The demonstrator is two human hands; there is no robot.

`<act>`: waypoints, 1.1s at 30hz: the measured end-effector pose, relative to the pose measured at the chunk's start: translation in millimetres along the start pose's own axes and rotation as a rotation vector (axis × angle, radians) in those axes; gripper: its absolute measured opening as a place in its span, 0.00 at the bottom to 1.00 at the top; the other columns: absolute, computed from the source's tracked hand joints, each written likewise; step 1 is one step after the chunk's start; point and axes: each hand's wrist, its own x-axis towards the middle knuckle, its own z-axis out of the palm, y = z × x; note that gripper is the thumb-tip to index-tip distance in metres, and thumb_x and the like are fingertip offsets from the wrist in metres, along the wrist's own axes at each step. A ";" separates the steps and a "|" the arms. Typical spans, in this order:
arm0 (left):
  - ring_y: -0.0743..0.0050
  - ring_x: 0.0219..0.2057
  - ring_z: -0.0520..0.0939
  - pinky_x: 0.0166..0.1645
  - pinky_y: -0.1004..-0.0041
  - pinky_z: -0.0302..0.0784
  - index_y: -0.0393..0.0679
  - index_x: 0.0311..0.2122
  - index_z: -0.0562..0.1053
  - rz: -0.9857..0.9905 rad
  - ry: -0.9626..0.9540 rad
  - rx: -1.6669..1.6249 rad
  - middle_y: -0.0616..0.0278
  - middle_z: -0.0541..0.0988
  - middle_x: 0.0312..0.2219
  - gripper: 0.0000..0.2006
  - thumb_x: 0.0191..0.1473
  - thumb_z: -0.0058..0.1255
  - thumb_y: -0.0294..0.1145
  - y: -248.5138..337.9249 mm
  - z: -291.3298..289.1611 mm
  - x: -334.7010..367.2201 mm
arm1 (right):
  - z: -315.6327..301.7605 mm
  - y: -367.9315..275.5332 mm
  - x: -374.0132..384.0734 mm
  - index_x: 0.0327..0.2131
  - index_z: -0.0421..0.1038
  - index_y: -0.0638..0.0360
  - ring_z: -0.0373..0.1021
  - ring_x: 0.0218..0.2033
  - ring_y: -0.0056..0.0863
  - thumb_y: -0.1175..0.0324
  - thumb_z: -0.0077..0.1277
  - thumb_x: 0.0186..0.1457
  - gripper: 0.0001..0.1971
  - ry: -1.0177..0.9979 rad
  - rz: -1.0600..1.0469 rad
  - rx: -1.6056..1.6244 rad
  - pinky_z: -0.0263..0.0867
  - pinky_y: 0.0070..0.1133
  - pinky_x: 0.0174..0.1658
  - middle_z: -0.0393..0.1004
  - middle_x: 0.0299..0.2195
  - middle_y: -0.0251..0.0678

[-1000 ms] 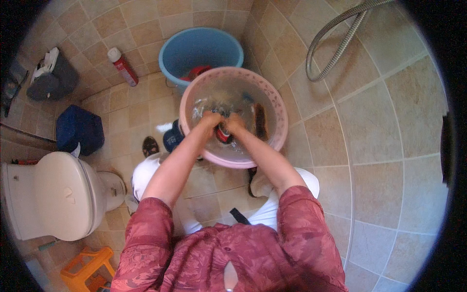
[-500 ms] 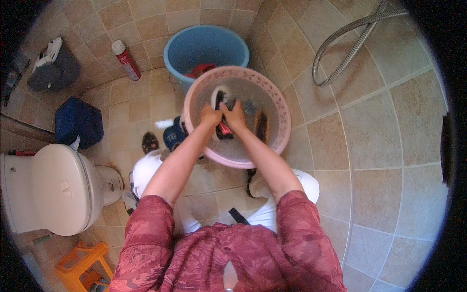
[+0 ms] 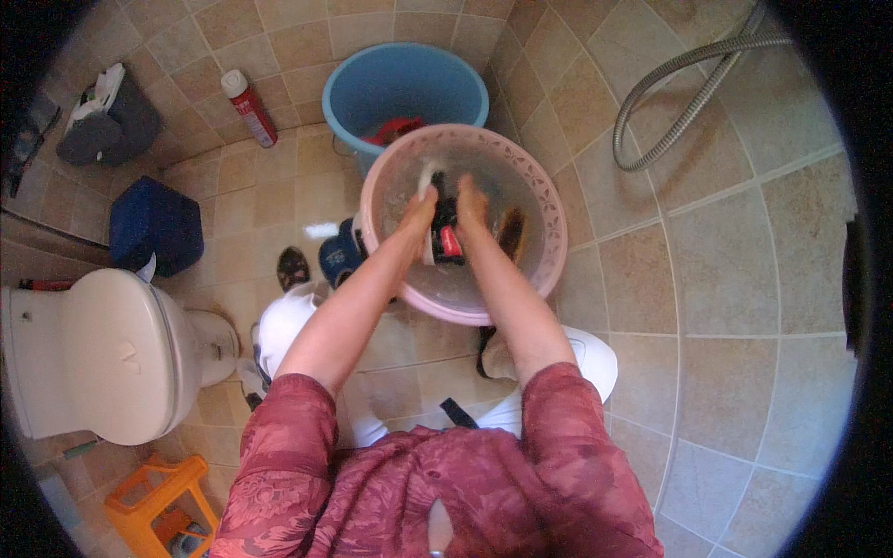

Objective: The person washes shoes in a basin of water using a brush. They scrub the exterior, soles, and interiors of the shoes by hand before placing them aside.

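In a pink basin (image 3: 462, 316) of cloudy water, a black shoe (image 3: 446, 223) with a white edge and a red patch stands between my hands. My left hand (image 3: 420, 212) grips its left side. Along the right side is my right hand (image 3: 472, 205), fingers stretched forward and somewhat blurred; it is hard to see how much of it touches the shoe. A brown, long object (image 3: 511, 232), perhaps a brush, lies in the basin to the right of that hand.
Behind the basin stands a blue tub (image 3: 406, 79) with something red (image 3: 398, 128) inside. At left are a toilet (image 3: 116, 358), a dark blue bin (image 3: 154, 226) and an orange stool (image 3: 160, 498). A spray can (image 3: 249, 110) stands by the wall; a metal hose (image 3: 665, 70) hangs at right.
My right hand has shifted slightly right and opened away from the shoe, its fingers straighter. The shoe stands more upright between my hands, and its red patch shows more. The whole view has shifted slightly.
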 end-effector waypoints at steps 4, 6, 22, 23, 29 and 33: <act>0.57 0.41 0.74 0.43 0.56 0.72 0.46 0.54 0.60 -0.101 -0.131 -0.127 0.52 0.71 0.45 0.30 0.57 0.26 0.59 -2.3 17.7 -4.5 | -5.5 1.1 -0.5 0.57 0.50 0.61 0.55 0.54 0.53 0.46 0.34 0.56 0.33 -0.165 -0.174 -0.754 0.52 0.34 0.55 0.54 0.55 0.56; 0.57 0.43 0.73 0.45 0.57 0.71 0.45 0.54 0.60 -0.066 -0.105 -0.063 0.53 0.70 0.46 0.31 0.57 0.25 0.60 -1.8 5.2 -2.7 | 5.2 -9.4 -27.8 0.59 0.44 0.60 0.51 0.55 0.57 0.43 0.31 0.55 0.36 -0.181 -0.184 -0.820 0.49 0.37 0.57 0.46 0.57 0.60; 0.61 0.48 0.70 0.51 0.68 0.62 0.38 0.53 0.64 0.243 -0.046 0.367 0.49 0.70 0.47 0.27 0.57 0.34 0.50 -5.4 52.0 -19.0 | -84.4 54.6 123.7 0.45 0.66 0.67 0.68 0.38 0.33 0.59 0.33 0.58 0.22 0.018 -0.077 -0.269 0.62 0.29 0.43 0.70 0.41 0.44; 0.62 0.44 0.72 0.47 0.66 0.65 0.39 0.52 0.65 0.239 -0.053 0.347 0.50 0.71 0.44 0.27 0.57 0.34 0.52 -6.9 32.3 -6.9 | -62.8 59.5 108.3 0.45 0.66 0.67 0.68 0.38 0.33 0.59 0.33 0.58 0.22 -0.016 -0.060 -0.264 0.62 0.29 0.43 0.70 0.41 0.44; 0.58 0.38 0.75 0.42 0.60 0.70 0.38 0.49 0.66 0.171 0.154 0.362 0.50 0.74 0.39 0.30 0.56 0.32 0.58 -7.9 -6.5 11.6 | 1.0 9.5 11.1 0.53 0.57 0.65 0.65 0.44 0.34 0.50 0.37 0.57 0.29 -0.326 0.100 -0.104 0.60 0.27 0.47 0.65 0.47 0.45; 0.57 0.48 0.71 0.50 0.64 0.65 0.35 0.49 0.67 0.012 0.018 0.055 0.46 0.70 0.47 0.34 0.58 0.21 0.58 -0.5 -1.0 -7.6 | 3.1 -27.0 -52.7 0.59 0.39 0.65 0.57 0.54 0.45 0.47 0.33 0.57 0.37 -0.368 -0.009 -0.752 0.55 0.30 0.53 0.56 0.55 0.52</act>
